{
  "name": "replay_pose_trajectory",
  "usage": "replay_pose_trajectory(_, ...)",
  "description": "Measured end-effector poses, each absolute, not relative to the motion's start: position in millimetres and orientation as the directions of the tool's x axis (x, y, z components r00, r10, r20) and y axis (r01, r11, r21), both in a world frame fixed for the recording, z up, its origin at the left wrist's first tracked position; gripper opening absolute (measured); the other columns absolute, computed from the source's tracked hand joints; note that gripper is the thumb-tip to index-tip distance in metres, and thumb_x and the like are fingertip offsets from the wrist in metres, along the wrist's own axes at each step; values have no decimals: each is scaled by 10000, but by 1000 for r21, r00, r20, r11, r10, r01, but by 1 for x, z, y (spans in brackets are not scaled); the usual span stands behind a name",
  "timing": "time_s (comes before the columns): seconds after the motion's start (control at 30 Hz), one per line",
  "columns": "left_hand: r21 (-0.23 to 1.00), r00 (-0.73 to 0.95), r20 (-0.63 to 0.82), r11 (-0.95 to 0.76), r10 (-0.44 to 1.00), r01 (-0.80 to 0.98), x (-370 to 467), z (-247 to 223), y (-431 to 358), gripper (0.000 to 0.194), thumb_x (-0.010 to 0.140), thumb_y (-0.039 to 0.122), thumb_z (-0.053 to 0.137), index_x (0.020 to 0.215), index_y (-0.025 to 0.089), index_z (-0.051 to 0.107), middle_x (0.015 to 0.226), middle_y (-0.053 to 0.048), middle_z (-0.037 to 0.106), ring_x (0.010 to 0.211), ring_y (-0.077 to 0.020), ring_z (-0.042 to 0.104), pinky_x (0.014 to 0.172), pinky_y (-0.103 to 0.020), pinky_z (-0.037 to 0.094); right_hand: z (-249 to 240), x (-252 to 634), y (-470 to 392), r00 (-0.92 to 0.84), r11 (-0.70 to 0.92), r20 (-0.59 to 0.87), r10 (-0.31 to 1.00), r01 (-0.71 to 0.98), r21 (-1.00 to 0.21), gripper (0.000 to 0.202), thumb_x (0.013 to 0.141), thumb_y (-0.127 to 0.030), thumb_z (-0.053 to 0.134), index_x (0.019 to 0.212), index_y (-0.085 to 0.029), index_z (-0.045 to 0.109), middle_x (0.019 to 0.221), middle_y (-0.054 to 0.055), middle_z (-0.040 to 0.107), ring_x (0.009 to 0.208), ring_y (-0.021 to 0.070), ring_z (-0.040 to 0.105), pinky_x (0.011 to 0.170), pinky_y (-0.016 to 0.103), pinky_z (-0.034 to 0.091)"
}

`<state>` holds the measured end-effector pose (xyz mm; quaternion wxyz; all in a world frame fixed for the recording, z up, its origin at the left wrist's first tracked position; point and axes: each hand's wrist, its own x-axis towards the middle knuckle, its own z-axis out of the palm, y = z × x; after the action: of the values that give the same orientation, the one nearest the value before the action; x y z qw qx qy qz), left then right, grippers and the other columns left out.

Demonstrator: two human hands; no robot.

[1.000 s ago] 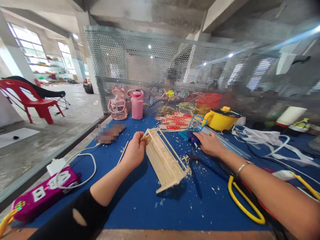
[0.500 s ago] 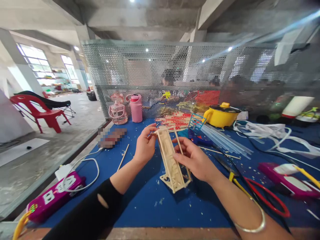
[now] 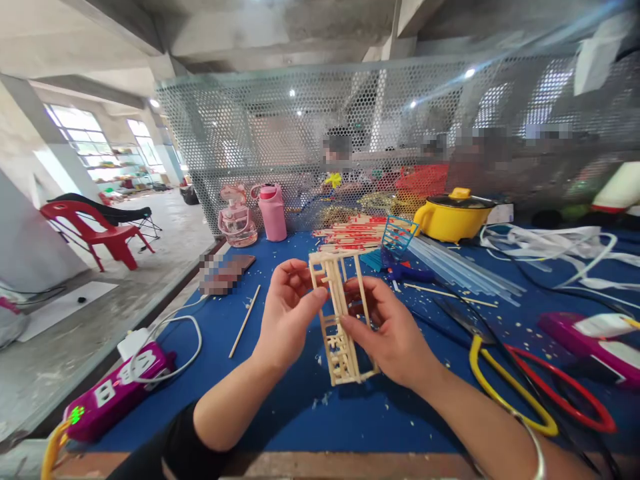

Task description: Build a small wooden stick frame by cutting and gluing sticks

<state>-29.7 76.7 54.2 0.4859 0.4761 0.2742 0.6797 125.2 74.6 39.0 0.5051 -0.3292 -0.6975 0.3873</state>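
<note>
Between my two hands, a small frame built of pale wooden sticks (image 3: 336, 333) is held up over the blue table, tilted slightly. Its left side shows short crosspieces like ladder rungs. My left hand (image 3: 287, 310) grips the upper left edge, thumb on the near face and fingers partly hidden behind. From the other side my right hand (image 3: 387, 327) holds the frame at mid-height, its thumb against a middle stick and its fingers reaching inside. On the table left of my left hand lies a single wooden stick (image 3: 245, 321).
Behind the frame lie a pile of red-marked sticks (image 3: 350, 233), a blue glue gun (image 3: 407, 270) and clear glue sticks (image 3: 450, 270). A yellow pot (image 3: 453, 219), pink bottles (image 3: 273, 217), pliers (image 3: 510, 393) and purple power strips (image 3: 117, 393) stand around. Perforated mesh (image 3: 250, 133) borders the back.
The stick frame has been turned in my hands, so its rung side now faces me. My left hand has shifted lower, its thumb now across the frame's edge.
</note>
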Motion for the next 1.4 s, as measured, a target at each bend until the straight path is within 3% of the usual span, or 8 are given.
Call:
replay_pose_trajectory(0.13, 836, -229, 399, -455, 888, -308, -24, 55, 69, 342, 755, 182, 650, 1031, 226, 452, 862, 10, 595, 799, -114, 590, 728, -249, 498, 37, 120, 71, -259, 555, 515, 817, 113, -824, 320, 820, -282, 631, 1099, -250, 479, 1041, 41, 607, 887, 167, 622, 782, 328, 540)
replay_pose_trajectory(0.27, 812, -273, 434, -504, 859, -296, -26, 56, 66, 359, 758, 174, 641, 1054, 233, 447, 842, 18, 599, 763, -105, 592, 708, -240, 505, 36, 118, 71, -244, 598, 559, 793, 132, -791, 328, 825, -283, 624, 1117, -251, 477, 1078, 53, 607, 956, 194, 622, 826, 365, 531)
replay_pose_trajectory(1.2, 840, -270, 459, -512, 847, -180, -27, 58, 67, 402, 758, 173, 658, 1084, 240, 433, 785, 35, 632, 706, -102, 635, 705, -245, 532, 34, 119, 69, -262, 656, 604, 753, 225, -721, 369, 822, -264, 614, 1150, -258, 444, 1112, 62, 594, 1013, 211, 603, 881, 384, 499)
replay_pose_trajectory(1.4, 849, -272, 448, -501, 852, -171, -28, 57, 65, 328, 776, 223, 599, 1080, 241, 478, 969, -27, 592, 849, -151, 608, 658, -256, 548, 30, 120, 70, -246, 661, 616, 748, 195, -725, 383, 826, -258, 621, 1167, -271, 446, 1127, 50, 580, 1031, 199, 590, 911, 375, 479)
